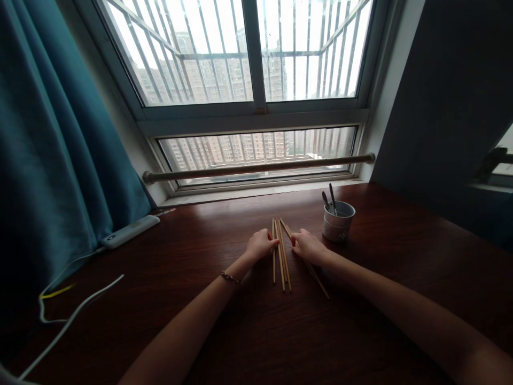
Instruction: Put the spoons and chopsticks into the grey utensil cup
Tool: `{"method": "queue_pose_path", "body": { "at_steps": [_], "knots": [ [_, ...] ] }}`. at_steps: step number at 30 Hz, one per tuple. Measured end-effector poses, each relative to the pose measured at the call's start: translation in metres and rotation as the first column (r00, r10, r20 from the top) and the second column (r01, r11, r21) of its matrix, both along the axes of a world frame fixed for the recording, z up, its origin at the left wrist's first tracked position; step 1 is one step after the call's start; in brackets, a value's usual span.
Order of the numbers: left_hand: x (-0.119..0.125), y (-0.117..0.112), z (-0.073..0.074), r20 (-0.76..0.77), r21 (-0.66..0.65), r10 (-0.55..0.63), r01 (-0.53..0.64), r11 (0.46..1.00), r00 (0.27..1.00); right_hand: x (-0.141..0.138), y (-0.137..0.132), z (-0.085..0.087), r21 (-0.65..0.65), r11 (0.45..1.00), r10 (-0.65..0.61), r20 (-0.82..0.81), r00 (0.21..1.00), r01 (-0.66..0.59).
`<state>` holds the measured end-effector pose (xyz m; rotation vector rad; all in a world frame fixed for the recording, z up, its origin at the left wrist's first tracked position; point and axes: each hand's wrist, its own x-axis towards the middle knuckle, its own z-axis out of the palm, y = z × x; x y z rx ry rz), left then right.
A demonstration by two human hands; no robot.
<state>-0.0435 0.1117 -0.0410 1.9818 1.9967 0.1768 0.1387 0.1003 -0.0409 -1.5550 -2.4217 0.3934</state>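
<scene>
Several wooden chopsticks (282, 267) lie side by side on a dark wooden table (248, 331), pointing away from me. My left hand (259, 245), a bracelet on its wrist, rests at their left side with curled fingertips touching the leftmost stick. My right hand (308, 247) sits at their right, fingers curled over one chopstick (318, 280) that lies slanted apart from the others.
A small white cup (339, 222) with dark-handled utensils stands just right of my right hand. A white power strip (129, 231) and its cable (68, 321) lie at the left by a teal curtain (52, 160). A barred window (252, 80) is behind.
</scene>
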Motion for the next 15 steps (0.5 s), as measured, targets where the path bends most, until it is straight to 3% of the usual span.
{"method": "queue_pose_path", "body": {
  "at_steps": [5, 15],
  "knots": [
    [0.0, 0.001, 0.0, -0.007, -0.019, -0.006, 0.006, 1.0, 1.0, 0.001, 0.001, 0.007, -0.093, 0.991, -0.085, 0.094, 0.992, 0.094],
    [0.007, -0.008, 0.011, -0.12, -0.02, 0.03, -0.032, 0.999, 0.992, 0.014, 0.009, 0.031, -0.339, 0.937, 0.0, 0.231, 0.973, 0.08]
  ]
}}
